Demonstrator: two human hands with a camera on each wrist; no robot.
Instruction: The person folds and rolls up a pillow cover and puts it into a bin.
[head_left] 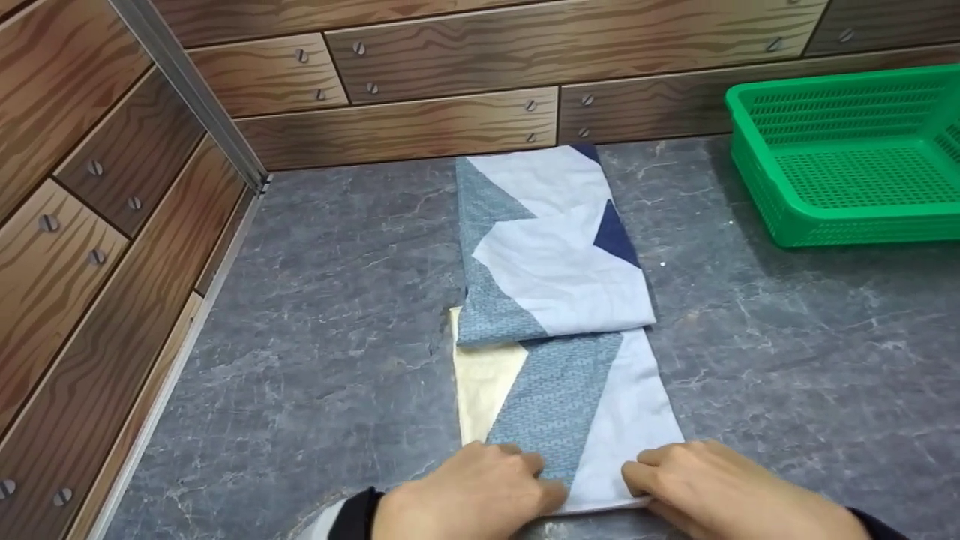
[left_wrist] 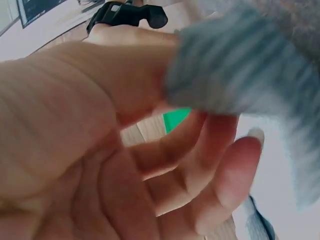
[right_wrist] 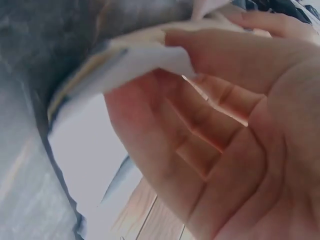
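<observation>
A patterned cloth of white, grey-blue, navy and pale yellow lies lengthwise on the dark marbled surface. Its far part is folded over in a layer that ends in a crease across the middle. At the near edge my left hand pinches the left side between thumb and fingers; in the left wrist view the grey-blue fabric passes between them. My right hand pinches the near right corner, and the right wrist view shows the white layers held under the thumb.
A green plastic basket with slatted sides stands at the back right. Wood-patterned panels wall off the back, and another such panel stands along the left. The dark marbled surface extends on both sides of the cloth.
</observation>
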